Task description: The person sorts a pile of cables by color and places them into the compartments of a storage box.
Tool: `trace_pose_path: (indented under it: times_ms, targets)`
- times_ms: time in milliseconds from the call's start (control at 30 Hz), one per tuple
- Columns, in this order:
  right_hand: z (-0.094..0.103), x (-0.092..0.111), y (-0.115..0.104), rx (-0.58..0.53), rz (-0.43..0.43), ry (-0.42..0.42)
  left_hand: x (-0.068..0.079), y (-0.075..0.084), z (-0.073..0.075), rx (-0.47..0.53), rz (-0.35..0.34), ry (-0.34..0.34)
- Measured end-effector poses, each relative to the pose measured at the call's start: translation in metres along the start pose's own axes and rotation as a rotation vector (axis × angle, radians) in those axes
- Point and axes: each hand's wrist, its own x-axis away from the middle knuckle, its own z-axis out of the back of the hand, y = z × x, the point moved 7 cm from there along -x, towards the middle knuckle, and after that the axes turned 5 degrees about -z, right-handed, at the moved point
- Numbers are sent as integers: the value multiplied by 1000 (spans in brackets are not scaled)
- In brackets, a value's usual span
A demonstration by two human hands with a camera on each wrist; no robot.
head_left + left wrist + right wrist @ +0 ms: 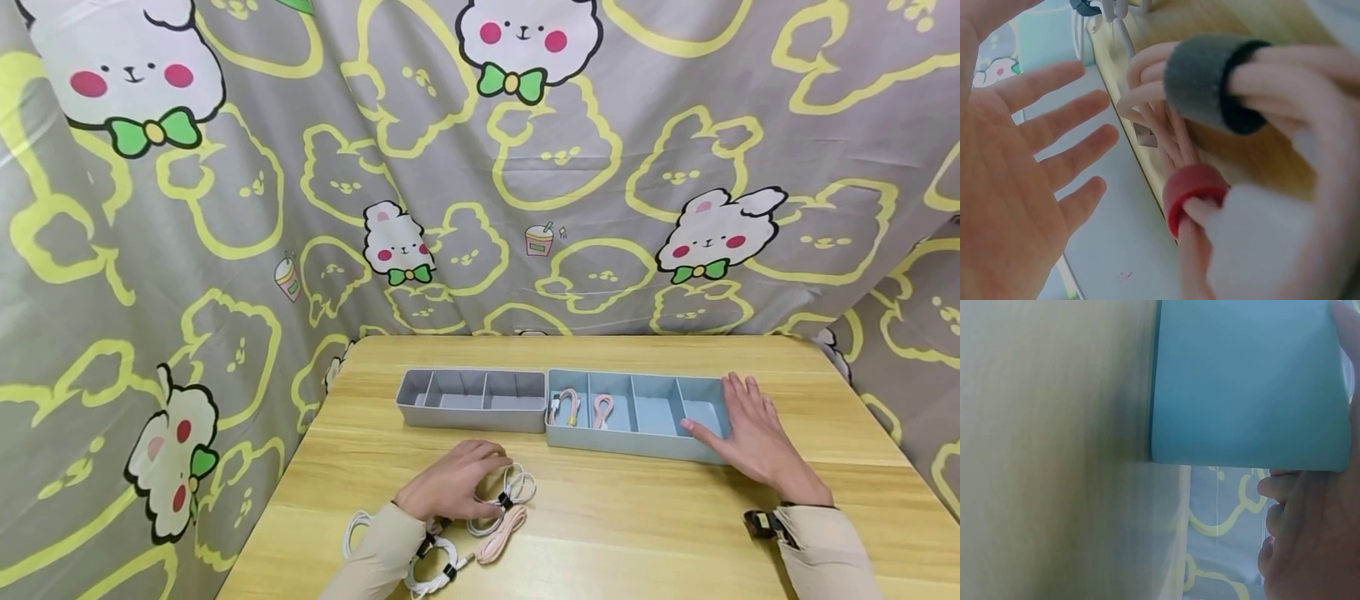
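My left hand (pixel 457 482) hovers at a small pile of cables, fingers loosely spread, palm (pixel 1013 181) bare in the left wrist view. Close by are a white cable coil (pixel 521 483) with a black strap, a pink cable bundle (pixel 501 535) and another white coil (pixel 435 575). In the left wrist view, a pink cable with a black strap (pixel 1204 81) and a red strap (pixel 1191 194) looms up close. My right hand (pixel 757 433) grips the right end of a blue divided organizer (pixel 622 443), thumb over its near rim, fingers round the outer end.
A grey divided organizer (pixel 472 418) stands end to end with the blue one, on its left. Two pink cables, one of them a looped cable (pixel 602 410), lie in the blue organizer's left compartments. A patterned curtain (pixel 465 167) hangs behind the wooden table (pixel 615 533).
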Motion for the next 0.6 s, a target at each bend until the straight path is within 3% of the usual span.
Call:
trace_pose_path:
  times_ms: [600]
  targets:
    - [0, -1, 0, -6, -4, -4, -11, 6, -5, -21, -25, -54]
